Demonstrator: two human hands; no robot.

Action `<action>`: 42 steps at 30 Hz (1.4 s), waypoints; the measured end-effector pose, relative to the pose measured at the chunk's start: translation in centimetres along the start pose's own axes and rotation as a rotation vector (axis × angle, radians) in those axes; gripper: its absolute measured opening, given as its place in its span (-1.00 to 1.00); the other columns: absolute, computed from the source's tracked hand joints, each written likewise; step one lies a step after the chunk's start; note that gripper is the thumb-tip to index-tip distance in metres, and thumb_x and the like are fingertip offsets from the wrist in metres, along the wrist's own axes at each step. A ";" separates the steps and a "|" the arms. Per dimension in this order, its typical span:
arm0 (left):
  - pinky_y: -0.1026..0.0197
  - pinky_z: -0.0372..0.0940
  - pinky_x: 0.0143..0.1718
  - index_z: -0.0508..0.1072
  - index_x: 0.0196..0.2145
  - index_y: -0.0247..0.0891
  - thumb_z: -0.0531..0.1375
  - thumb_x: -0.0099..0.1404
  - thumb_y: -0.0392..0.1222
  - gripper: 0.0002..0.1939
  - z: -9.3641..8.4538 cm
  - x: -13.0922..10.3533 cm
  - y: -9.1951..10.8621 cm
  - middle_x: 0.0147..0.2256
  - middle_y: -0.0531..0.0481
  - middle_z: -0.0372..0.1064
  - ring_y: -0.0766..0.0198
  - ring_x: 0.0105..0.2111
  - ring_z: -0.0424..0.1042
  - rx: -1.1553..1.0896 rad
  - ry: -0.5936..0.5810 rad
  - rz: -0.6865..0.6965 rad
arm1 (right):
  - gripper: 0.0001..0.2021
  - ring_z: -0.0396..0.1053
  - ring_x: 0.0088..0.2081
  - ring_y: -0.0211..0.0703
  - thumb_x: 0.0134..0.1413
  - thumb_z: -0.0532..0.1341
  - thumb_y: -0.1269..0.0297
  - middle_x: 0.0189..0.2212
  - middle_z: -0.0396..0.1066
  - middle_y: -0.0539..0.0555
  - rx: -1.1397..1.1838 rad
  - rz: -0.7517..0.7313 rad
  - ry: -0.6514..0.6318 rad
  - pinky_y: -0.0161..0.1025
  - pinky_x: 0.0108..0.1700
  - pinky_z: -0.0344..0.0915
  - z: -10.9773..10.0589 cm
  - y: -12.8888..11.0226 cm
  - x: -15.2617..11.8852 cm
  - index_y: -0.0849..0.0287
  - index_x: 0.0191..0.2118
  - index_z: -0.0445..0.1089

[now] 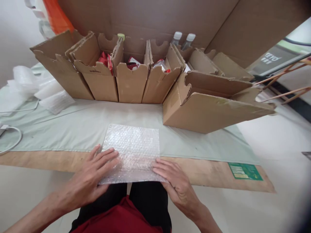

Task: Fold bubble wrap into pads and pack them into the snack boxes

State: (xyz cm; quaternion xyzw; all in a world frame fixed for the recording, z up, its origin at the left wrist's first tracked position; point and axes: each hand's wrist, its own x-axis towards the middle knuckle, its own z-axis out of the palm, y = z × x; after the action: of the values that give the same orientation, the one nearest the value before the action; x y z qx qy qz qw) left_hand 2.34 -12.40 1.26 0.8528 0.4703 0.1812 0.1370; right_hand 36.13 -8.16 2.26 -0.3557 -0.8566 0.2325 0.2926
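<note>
A clear bubble wrap sheet (132, 142) lies flat before me, its near edge hanging slightly past the table's front edge. My left hand (93, 176) holds its left near corner, fingers spread over the top and thumb beside the near edge. At the right near corner, my right hand (176, 181) grips the wrap with fingers on top and the thumb below. Whether the wrap is one layer or a folded pouch, I cannot tell.
Several cardboard bins (132, 82) stand in a row behind the wrap, some with red packets (105, 60). A larger cardboard box (213, 110) sits at right. Loose bubble wrap (57, 100) lies left, near a white cable (17, 139). Bottles (188, 42) stand behind the bins.
</note>
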 end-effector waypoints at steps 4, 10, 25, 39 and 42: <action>-0.10 0.37 0.18 0.50 0.04 -0.06 0.11 0.36 -0.27 -0.66 -0.9 1.2 -0.3 -0.07 -0.01 0.63 0.05 0.01 0.59 -0.101 0.193 -0.161 | -0.77 0.63 -0.23 -0.09 0.36 0.17 0.30 -0.22 0.66 0.03 0.202 0.318 0.142 -0.21 -0.22 0.58 -0.8 -0.5 0.7 0.03 -0.06 0.59; 0.08 0.37 -0.35 0.48 -0.36 -0.14 0.07 0.39 -0.01 -0.73 -2.1 5.6 -0.8 -0.43 0.00 0.50 0.10 -0.41 0.50 -0.035 0.155 -0.463 | -0.82 0.54 -0.30 -0.06 0.33 0.21 0.19 -0.36 0.60 0.03 -0.085 0.357 0.308 -0.10 -0.20 0.45 0.1 1.6 4.2 0.06 -0.22 0.56; -0.18 0.32 -0.09 0.48 -0.09 -0.23 0.02 0.44 0.19 -0.54 -0.3 5.6 -2.6 -0.19 -0.23 0.48 -0.15 -0.16 0.44 0.260 0.114 -0.538 | -0.66 0.26 0.31 0.28 0.35 0.16 0.10 0.26 0.38 0.29 -0.423 0.319 0.023 0.21 0.19 0.26 1.0 5.2 6.7 0.13 0.10 0.44; 0.07 0.37 -0.13 0.37 0.19 -0.19 0.15 0.25 -0.13 -0.46 -4.5 16.2 -2.9 -0.18 -0.02 0.55 0.16 -0.32 0.47 -0.023 0.101 -0.410 | -0.40 0.52 -0.35 -0.19 0.29 0.21 0.26 -0.27 0.55 0.03 0.394 0.592 0.216 -0.26 -0.28 0.50 2.9 -3.7 1.4 0.08 0.41 0.15; -0.08 0.36 0.04 0.30 0.28 -0.31 0.19 0.23 -0.21 -0.35 -2.2 19.0 -3.9 -0.05 -0.18 0.53 -0.04 -0.05 0.49 0.026 0.011 -0.303 | -0.55 0.43 -0.44 -0.23 0.31 0.17 0.28 -0.28 0.53 0.04 0.367 0.590 0.161 -0.27 -0.32 0.46 4.7 -4.2 1.6 0.09 0.28 0.39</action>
State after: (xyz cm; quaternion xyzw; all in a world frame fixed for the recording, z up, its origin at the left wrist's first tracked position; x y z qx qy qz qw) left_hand 7.76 6.00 5.07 0.7725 0.5969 0.1572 0.1492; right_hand 30.06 -10.56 1.93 -0.5463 -0.6352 0.4283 0.3386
